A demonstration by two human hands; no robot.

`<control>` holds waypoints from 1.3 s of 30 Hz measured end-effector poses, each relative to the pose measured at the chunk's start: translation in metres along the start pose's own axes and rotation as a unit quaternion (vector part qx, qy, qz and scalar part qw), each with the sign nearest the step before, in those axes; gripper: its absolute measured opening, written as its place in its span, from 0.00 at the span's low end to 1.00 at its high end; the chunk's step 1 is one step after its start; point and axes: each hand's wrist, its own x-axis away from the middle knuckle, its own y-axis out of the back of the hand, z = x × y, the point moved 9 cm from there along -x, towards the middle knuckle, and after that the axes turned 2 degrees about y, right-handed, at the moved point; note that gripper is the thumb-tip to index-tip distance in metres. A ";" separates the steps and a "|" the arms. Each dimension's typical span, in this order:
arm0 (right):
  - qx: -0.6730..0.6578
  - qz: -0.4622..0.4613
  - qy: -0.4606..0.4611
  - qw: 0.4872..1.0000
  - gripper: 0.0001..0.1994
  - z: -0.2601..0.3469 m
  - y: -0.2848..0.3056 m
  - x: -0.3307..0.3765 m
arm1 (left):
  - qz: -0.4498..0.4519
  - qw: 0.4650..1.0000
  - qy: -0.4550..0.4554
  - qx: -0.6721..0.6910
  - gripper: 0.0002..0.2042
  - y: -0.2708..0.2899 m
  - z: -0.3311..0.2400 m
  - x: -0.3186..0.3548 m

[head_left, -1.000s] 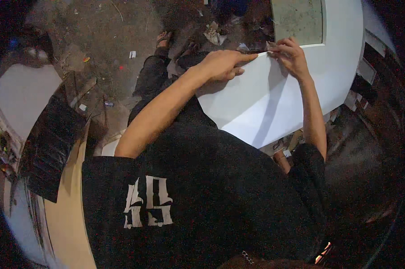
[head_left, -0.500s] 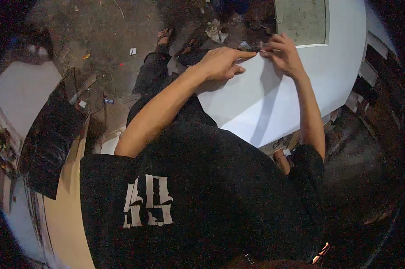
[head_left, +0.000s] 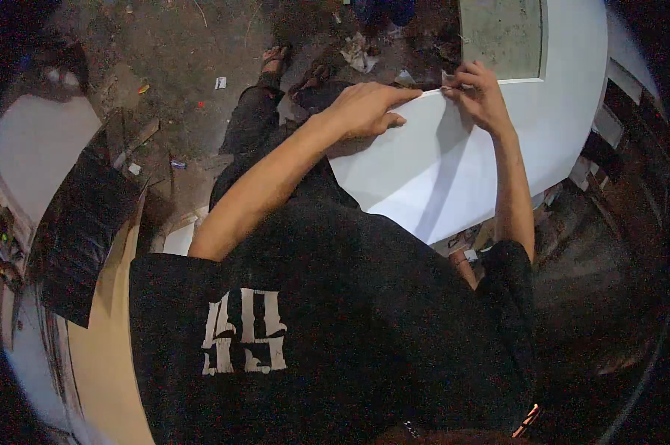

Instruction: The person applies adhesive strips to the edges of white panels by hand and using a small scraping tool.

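Observation:
A large white panel (head_left: 498,141) lies in front of me, with a rectangular opening (head_left: 502,37) near its far side. My left hand (head_left: 366,110) rests at the panel's far edge, index finger stretched along it and thumb apart. It holds nothing that I can see. A little to the right, my right hand (head_left: 480,95) pinches a small, thin, pale piece (head_left: 446,78) at the same edge, close to the opening's corner. What that piece is, I cannot make out. The right hand casts a long shadow across the panel.
Dirt floor (head_left: 172,44) spreads at the far left, scattered with scraps and a crumpled paper (head_left: 359,53). A black sheet (head_left: 83,230) leans at the left beside a cream board (head_left: 101,356). My bare foot (head_left: 274,55) shows beyond the panel.
My right hand has shifted slightly to the right along the edge, widening the gap to my left fingertip. The left hand stays in nearly the same place.

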 end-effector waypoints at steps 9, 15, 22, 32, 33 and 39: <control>-0.005 0.002 0.020 1.000 0.10 0.023 -0.003 -0.004 | 0.006 0.997 0.069 -0.015 0.27 0.010 0.014 0.022; 0.007 0.000 0.048 0.999 0.12 0.055 -0.019 -0.008 | 0.015 0.996 0.083 0.011 0.25 0.014 0.011 0.028; -0.008 -0.019 0.041 0.999 0.09 0.017 -0.013 0.005 | 0.008 0.997 0.075 -0.003 0.26 0.008 0.017 0.026; 0.044 -0.040 0.025 0.998 0.13 0.003 0.012 0.016 | 0.009 0.991 0.105 -0.077 0.24 0.018 0.006 0.041; 0.052 -0.039 0.022 0.998 0.13 -0.001 0.012 0.018 | 0.020 0.989 0.116 -0.088 0.24 0.018 0.006 0.044; -0.006 -0.053 -0.063 0.997 0.11 -0.031 0.031 0.033 | 0.018 0.989 0.125 -0.077 0.25 0.028 0.008 0.070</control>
